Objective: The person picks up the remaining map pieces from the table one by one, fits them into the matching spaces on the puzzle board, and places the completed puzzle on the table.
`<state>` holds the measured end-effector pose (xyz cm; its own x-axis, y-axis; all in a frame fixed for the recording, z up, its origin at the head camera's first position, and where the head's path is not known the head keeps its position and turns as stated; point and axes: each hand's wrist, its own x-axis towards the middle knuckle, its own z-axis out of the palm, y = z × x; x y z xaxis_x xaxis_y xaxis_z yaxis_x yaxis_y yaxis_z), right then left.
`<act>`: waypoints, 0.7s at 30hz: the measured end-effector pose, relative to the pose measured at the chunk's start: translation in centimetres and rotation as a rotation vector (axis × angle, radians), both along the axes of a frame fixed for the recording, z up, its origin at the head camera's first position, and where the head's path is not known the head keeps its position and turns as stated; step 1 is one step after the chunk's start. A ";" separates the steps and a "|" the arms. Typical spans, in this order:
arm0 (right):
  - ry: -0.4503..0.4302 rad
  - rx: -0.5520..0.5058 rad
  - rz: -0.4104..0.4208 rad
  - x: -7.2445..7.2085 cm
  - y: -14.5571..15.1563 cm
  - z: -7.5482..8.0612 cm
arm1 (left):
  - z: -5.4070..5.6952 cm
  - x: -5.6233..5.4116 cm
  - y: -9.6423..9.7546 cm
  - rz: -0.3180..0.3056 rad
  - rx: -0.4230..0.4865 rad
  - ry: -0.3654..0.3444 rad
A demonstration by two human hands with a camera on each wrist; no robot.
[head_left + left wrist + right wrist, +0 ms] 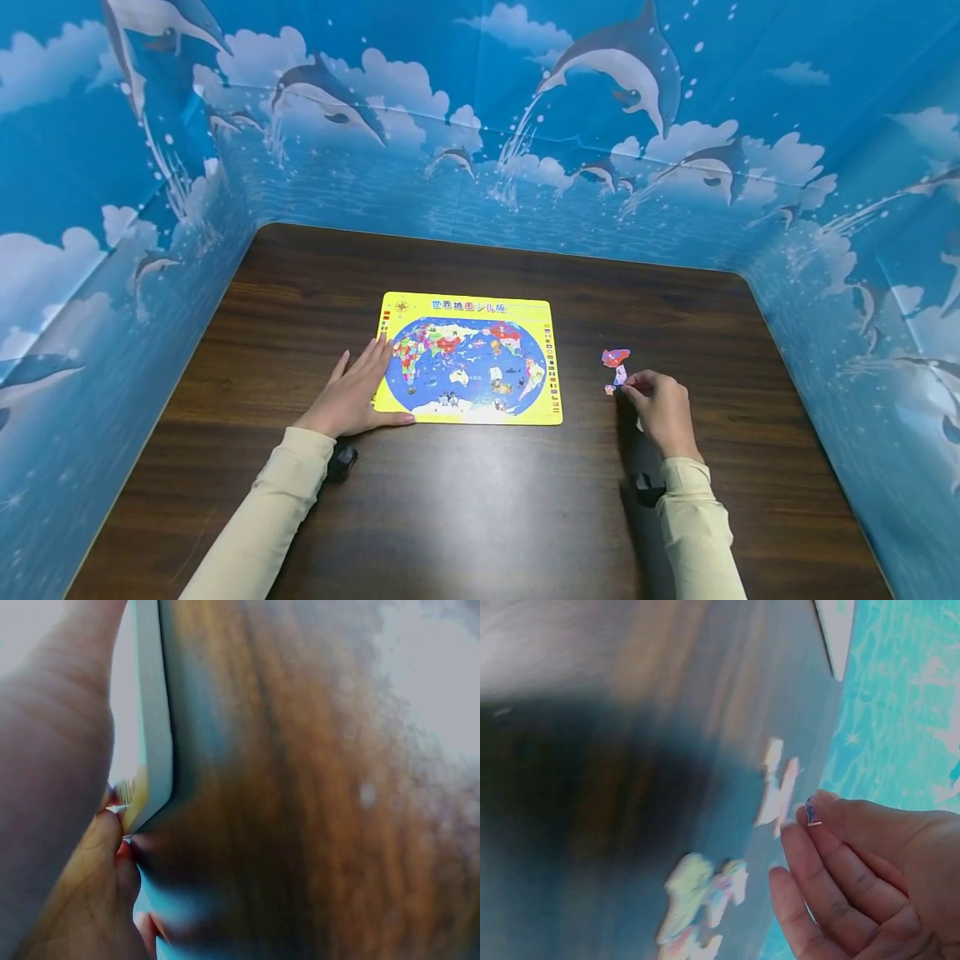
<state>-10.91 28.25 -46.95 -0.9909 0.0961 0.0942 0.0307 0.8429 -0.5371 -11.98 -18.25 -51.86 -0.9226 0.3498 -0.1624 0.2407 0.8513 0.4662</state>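
A yellow-bordered world map puzzle board (517, 307) lies flat on the table. My left hand (351, 395) rests on its left edge with fingers and thumb spread; the left wrist view shows the board's pale edge (155, 712) beside that hand. Right of the board, my right hand (663, 415) pinches a small purple-blue puzzle piece (810, 810) between thumb and forefinger, just above the table. Close to those fingertips lie several loose puzzle pieces (616, 358), some red and purple. The right wrist view shows more pieces, one of them pale green (688, 892), partly blurred.
The dark wooden table (480, 517) is bordered at the back and sides by a blue dolphin-print curtain (480, 200). A black wrist device (342, 462) sits under the left wrist, another black device (647, 490) by the right.
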 end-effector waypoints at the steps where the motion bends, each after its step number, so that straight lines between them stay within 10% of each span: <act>1: 0.014 -0.001 0.005 -0.2 -0.2 0.2 | 0.1 -0.1 0.0 0.000 -0.003 0.000; 9: 0.054 -0.069 0.053 -2.4 -2.4 1.5 | 0.4 -0.4 -0.1 0.001 -0.003 -0.004; 21: -0.163 -0.303 0.101 -4.4 -7.4 1.5 | 0.2 0.5 0.1 0.017 0.004 -0.007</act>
<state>-15.32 20.82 -45.46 -0.9965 -0.0037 -0.0839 0.0615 0.6493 -0.7581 -11.51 -18.12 -51.66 -0.9272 0.3351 -0.1673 0.2233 0.8532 0.4713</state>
